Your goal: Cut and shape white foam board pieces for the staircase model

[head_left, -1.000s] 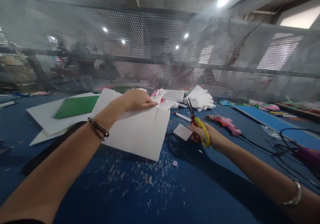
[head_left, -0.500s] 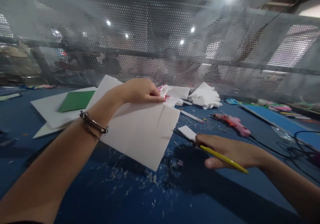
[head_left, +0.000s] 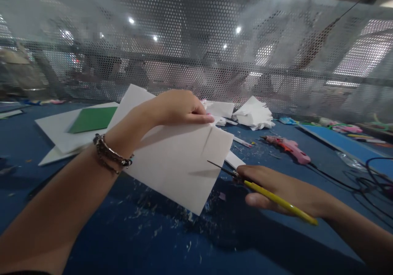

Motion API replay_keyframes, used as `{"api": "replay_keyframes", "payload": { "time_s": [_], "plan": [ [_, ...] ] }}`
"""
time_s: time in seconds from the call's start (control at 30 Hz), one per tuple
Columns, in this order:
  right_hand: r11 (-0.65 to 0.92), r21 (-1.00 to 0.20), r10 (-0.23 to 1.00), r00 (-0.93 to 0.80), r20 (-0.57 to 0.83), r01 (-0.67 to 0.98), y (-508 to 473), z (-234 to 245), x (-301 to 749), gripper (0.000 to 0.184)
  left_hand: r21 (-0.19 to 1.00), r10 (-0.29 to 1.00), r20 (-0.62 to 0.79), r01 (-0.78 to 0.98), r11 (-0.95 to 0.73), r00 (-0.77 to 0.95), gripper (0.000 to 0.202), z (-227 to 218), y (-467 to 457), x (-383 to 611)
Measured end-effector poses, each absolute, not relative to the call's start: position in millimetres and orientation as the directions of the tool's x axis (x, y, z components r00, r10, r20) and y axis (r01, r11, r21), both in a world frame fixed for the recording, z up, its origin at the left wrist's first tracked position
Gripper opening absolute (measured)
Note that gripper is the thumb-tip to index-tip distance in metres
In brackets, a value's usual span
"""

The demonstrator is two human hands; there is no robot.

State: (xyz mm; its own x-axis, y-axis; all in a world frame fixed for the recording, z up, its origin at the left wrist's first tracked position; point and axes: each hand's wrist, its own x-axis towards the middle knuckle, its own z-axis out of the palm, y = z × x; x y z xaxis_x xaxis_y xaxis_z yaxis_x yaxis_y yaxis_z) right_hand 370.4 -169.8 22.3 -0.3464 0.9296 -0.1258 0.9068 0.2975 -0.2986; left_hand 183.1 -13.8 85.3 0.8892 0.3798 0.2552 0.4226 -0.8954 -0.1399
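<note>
A large white sheet of paper (head_left: 172, 160) is held tilted above the blue table by my left hand (head_left: 181, 107), whose thumb and fingers pinch its upper edge. Pink shows at the fingertips. A crease and a shadow run across the sheet's right part. My right hand (head_left: 270, 185) is closed on a slim tool (head_left: 282, 203) with a long yellow handle and a thin, dark, pointed end. That point lies over the sheet's right edge; I cannot tell whether it touches. Just beyond my right fingers is a small white piece (head_left: 235, 159), partly hidden.
Green card (head_left: 92, 119) lies on white sheets at left. Crumpled white paper (head_left: 254, 113) stands at the back, before a perforated metal screen (head_left: 184, 41). A pink glue gun (head_left: 288, 148) with a black cord and a blue board (head_left: 344, 142) are at right. Paper scraps litter the table.
My left hand and the sheet have shifted slightly right. The tool's dark point, earlier beside the sheet's edge, now overlaps the sheet. Both hands keep their hold.
</note>
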Motion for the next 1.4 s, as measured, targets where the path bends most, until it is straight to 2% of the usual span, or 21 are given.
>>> {"api": "replay_keyframes", "payload": {
  "time_s": [0.3,0.47,0.63,0.83,1.0,1.23,1.4],
  "plan": [
    [0.299,-0.258,0.943,-0.325,-0.066,0.919,-171.8,18.1,365.3,0.062,-0.14,0.394,0.248,0.436,-0.889,0.885,0.048,83.5,-16.0,187.2],
    [0.284,-0.316,0.947,-0.316,-0.052,0.905,-173.1,18.3,361.6,0.058,-0.172,0.426,0.271,0.479,-0.861,0.863,0.049,83.3,-15.5,189.5],
    [0.253,-0.338,0.956,-0.288,-0.056,0.907,-172.5,20.5,359.8,0.05,-0.132,0.443,0.287,0.493,-0.86,0.849,0.05,83.8,-15.9,188.5],
    [0.222,-0.277,0.957,-0.263,-0.119,0.935,-169.9,17.1,362.4,0.044,-0.119,0.45,0.283,0.497,-0.859,0.847,0.052,84.9,-18.3,188.2],
    [0.208,-0.238,0.967,-0.236,-0.096,0.949,-168.8,15.1,363.6,0.046,-0.114,0.453,0.263,0.494,-0.862,0.852,0.054,86.5,-18.7,187.8],
    [0.184,-0.304,0.968,-0.226,-0.108,0.935,-167.9,14.0,364.4,0.049,-0.115,0.447,0.257,0.486,-0.866,0.857,0.053,86.2,-16.8,186.1],
    [0.231,-0.349,0.957,-0.277,-0.085,0.908,-167.1,12.4,364.8,0.046,-0.121,0.455,0.275,0.5,-0.857,0.847,0.054,86.2,-17.1,185.4]
  ]
}}
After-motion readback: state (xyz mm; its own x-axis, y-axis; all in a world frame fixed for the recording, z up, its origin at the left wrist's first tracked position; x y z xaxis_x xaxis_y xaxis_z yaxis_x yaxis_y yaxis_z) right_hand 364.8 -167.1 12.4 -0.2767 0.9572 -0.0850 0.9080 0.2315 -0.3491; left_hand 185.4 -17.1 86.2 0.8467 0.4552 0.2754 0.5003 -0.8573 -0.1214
